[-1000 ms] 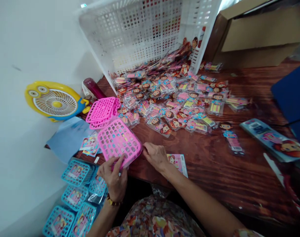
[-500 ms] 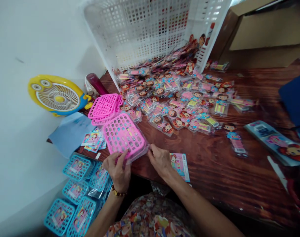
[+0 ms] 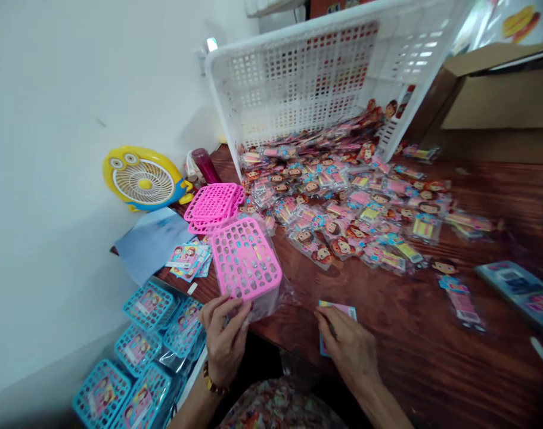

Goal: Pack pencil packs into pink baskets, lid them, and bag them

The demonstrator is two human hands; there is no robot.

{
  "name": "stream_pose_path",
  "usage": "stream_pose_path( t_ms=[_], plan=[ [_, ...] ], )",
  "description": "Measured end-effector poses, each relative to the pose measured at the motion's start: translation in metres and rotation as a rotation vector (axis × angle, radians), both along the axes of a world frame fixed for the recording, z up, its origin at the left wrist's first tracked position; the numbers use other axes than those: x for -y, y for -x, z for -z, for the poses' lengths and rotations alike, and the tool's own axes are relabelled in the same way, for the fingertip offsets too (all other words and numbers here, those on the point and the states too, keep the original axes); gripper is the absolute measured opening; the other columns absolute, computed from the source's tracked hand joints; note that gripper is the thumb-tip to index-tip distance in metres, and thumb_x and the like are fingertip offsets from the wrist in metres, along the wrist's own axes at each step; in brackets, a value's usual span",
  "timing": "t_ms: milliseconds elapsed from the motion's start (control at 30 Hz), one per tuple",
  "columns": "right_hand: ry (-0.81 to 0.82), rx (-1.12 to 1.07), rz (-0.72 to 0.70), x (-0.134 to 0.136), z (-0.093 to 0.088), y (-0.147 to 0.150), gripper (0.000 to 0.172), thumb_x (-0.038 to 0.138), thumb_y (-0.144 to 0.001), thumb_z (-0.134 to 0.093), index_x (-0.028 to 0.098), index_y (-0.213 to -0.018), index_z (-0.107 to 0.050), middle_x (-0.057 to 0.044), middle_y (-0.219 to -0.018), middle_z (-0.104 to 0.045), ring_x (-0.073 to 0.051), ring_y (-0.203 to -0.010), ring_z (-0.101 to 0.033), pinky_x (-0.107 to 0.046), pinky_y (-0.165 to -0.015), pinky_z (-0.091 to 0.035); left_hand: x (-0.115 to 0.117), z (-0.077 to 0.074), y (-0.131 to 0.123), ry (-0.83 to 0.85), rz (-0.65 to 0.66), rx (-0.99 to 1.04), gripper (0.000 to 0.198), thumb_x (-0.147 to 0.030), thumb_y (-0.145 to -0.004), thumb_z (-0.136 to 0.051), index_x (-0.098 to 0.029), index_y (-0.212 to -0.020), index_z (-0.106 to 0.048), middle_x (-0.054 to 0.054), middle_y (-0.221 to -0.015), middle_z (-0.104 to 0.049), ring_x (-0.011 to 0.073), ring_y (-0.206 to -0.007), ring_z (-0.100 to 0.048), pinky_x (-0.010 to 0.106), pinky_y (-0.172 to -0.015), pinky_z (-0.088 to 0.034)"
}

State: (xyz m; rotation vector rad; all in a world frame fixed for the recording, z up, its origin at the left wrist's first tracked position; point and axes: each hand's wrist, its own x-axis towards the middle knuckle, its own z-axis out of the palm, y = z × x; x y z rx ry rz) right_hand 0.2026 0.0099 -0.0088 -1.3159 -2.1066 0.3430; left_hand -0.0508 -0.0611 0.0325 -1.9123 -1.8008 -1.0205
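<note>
A pink plastic basket (image 3: 247, 259) with oval holes lies in a clear plastic bag at the table's front edge. My left hand (image 3: 226, 333), with a beaded bracelet at the wrist, is closed on the near edge of the bagged basket, thumb and fingers together. Over a printed card (image 3: 340, 310) on the table, my right hand (image 3: 349, 345) has its fingers bent together at the card's left edge. The hand covers much of the card; whether the card is lifted cannot be seen.
More pink baskets (image 3: 213, 205) lie behind, near a yellow fan (image 3: 143, 182). Bagged blue baskets (image 3: 148, 304) are stacked at lower left by a pile of cards (image 3: 191, 259). Small cartoon packets (image 3: 343, 208) spill from a white crate (image 3: 222, 101); a carton (image 3: 499, 101) stands right.
My right hand has let go of the bag's edge and moved right onto the card. My left hand stays at the bagged basket. The camera view has shifted.
</note>
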Motion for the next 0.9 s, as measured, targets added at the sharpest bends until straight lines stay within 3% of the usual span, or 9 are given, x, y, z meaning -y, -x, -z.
stream_pose_path(
  t_ms=[167,300,533,733,900],
  plan=[
    [0.218,0.372,0.317,0.025,-0.022,-0.047,0.032,0.046,-0.096,-0.046,0.02,-0.105,-0.064,-0.008,-0.102,-0.069,-0.026,-0.091,-0.063,-0.036,-0.075,-0.042,0.012,-0.002,0.004,-0.03,0.014,0.036,0.046,-0.01,-0.081,-0.068,-0.024,-0.124,-0.058,0.009,-0.11,-0.06,0.026,-0.107,-0.056,0.045,-0.091,-0.043],
    [0.345,0.652,0.395,0.039,-0.03,-0.039,0.043,0.056,-0.088,-0.056,0.017,-0.105,-0.063,-0.013,-0.101,-0.065,-0.032,-0.095,-0.06,-0.041,-0.077,-0.038,0.013,0.006,0.008,-0.051,-0.003,0.056,0.045,-0.01,-0.079,-0.071,-0.023,-0.121,-0.061,0.009,-0.107,-0.061,0.0267,-0.106,-0.057,0.046,-0.092,-0.042],
    [0.431,0.595,0.412,0.043,-0.025,-0.01,0.031,0.045,-0.093,-0.055,0.02,-0.111,-0.061,-0.011,-0.107,-0.062,-0.028,-0.101,-0.058,-0.037,-0.078,-0.036,0.007,0.008,0.013,-0.119,0.05,0.099,0.029,-0.009,-0.079,-0.071,-0.025,-0.103,-0.069,0.005,-0.094,-0.066,0.0249,-0.101,-0.058,0.044,-0.09,-0.042],
    [0.401,0.602,0.558,0.048,-0.021,-0.013,0.046,0.05,-0.088,-0.061,0.017,-0.119,-0.058,-0.015,-0.115,-0.059,-0.032,-0.107,-0.054,-0.039,-0.079,-0.036,0.003,0.002,0.014,-0.137,0.083,0.125,0.028,-0.012,-0.081,-0.069,-0.027,-0.104,-0.07,0.004,-0.092,-0.066,0.0248,-0.102,-0.056,0.045,-0.09,-0.04],
    [0.459,0.562,0.44,0.049,-0.021,-0.009,0.023,0.039,-0.092,-0.057,0.021,-0.105,-0.065,-0.01,-0.11,-0.062,-0.028,-0.104,-0.055,-0.038,-0.081,-0.035,0.002,-0.005,0.014,-0.159,0.089,0.141,0.027,-0.011,-0.081,-0.068,-0.027,-0.104,-0.07,0.004,-0.093,-0.067,0.025,-0.104,-0.056,0.045,-0.091,-0.041]
  ],
)
